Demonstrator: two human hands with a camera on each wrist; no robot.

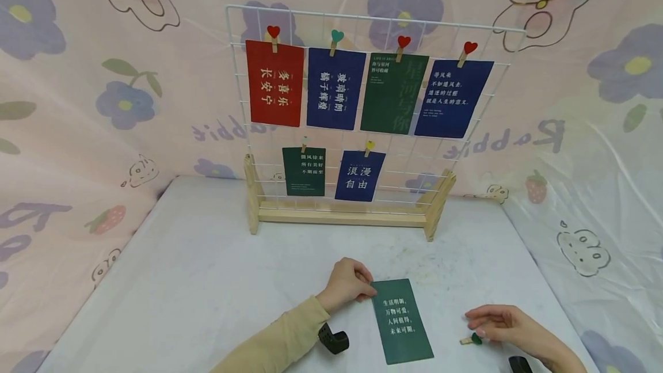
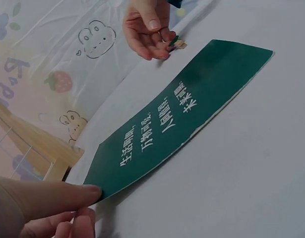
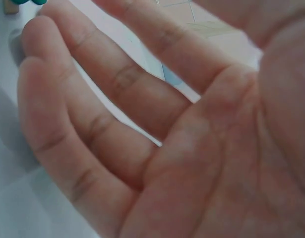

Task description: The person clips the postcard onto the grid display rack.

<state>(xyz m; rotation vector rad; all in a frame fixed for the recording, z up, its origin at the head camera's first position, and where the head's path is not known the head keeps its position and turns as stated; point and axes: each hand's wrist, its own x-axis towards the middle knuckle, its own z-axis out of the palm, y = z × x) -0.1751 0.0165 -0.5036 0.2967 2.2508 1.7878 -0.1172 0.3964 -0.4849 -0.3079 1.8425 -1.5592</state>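
My left hand (image 1: 348,284) pinches the upper left corner of a green card (image 1: 403,322) between thumb and fingers. White lettering runs across the card, and in the left wrist view its held corner is lifted off the table. Further right, a small wooden clothespin with a green heart (image 1: 472,339) lies on the table. Right beside it is my right hand (image 1: 510,327), fingers loosely bent and palm showing in the right wrist view (image 3: 192,163). The hand's fingertips are close to the clothespin; whether they touch it I cannot tell.
A white wire grid rack (image 1: 342,217) on a wooden base stands at the back. Several cards hang from it on heart clips, among them a red card (image 1: 274,114) and a small blue card (image 1: 359,176). Patterned cloth (image 1: 197,73) surrounds the white table (image 1: 197,258).
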